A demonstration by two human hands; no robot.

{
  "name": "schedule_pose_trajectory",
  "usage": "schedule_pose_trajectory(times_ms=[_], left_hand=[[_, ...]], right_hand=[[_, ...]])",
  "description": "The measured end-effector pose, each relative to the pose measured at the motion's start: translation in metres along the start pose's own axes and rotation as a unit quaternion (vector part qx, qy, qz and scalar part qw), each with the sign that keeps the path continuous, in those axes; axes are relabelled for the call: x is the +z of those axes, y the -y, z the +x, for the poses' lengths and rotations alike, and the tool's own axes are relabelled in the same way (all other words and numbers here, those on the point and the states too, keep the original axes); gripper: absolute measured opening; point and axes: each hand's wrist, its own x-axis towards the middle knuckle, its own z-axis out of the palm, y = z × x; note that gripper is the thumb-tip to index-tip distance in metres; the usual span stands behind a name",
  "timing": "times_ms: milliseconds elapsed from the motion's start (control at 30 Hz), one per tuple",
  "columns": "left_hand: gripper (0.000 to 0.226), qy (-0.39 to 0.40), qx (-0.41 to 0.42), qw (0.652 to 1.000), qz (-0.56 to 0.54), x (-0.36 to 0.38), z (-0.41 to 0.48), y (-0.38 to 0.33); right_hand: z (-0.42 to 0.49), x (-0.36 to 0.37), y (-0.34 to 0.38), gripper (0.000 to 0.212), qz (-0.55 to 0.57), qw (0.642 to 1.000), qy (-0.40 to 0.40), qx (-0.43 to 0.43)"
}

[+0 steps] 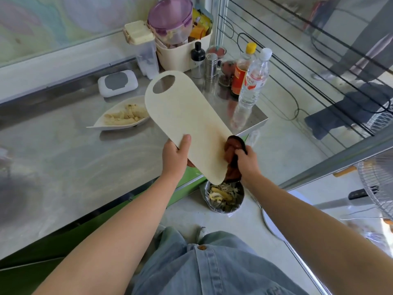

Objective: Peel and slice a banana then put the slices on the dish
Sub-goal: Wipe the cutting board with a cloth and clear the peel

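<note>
**A:** Denim trousers (212, 262) fill the bottom of the head view, with both bare forearms reaching out above them. What are the hands doing?

**B:** Left hand (175, 155) pinches the near edge of the cutting board (187, 124), thumb on top and fingers underneath. Right hand (247, 161) is closed round a brown cloth (231, 154) pressed against the board's lower right side.

**A:** How is the board lying?

**B:** It's tilted. The low end hangs over a bin (228, 206) on the floor that holds peels (221, 193). The handle-hole end points up and away over the table (63, 156).

**A:** And the banana?

**B:** The banana slices (125, 116) lie heaped in the leaf-shaped dish (100, 124) on the table, well apart from both hands. They look pale and rather mashed.

**A:** So the task proper looks finished?

**B:** I'd say so, and this is cleaning up.

**A:** If a slice needed shifting?

**B:** I'd expect them to be soft, sticky and easily squashed. Better to nudge one from the side with light fingertips, or to move the whole dish by its pointed rim. The dish looks stiff and light.
</note>
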Motion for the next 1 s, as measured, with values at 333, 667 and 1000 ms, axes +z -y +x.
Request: schedule_pose_trajectory(times_ms=[333,667,1000], left_hand=[[0.036,0.036,0.02,0.999,0.019,0.015,0.004,-0.006],[0.033,0.014,-0.002,1.0,-0.012,0.016,0.007,-0.012],[0.025,0.022,0.011,0.999,0.026,-0.001,0.008,0.003]], right_hand=[[0.008,0.03,0.031,0.027,-0.122,0.987,0.003,-0.102],[-0.009,0.047,0.013,0.047,-0.268,0.888,0.022,-0.374],[0.011,0.02,0.01,0.047,-0.153,0.951,-0.088,-0.252]])
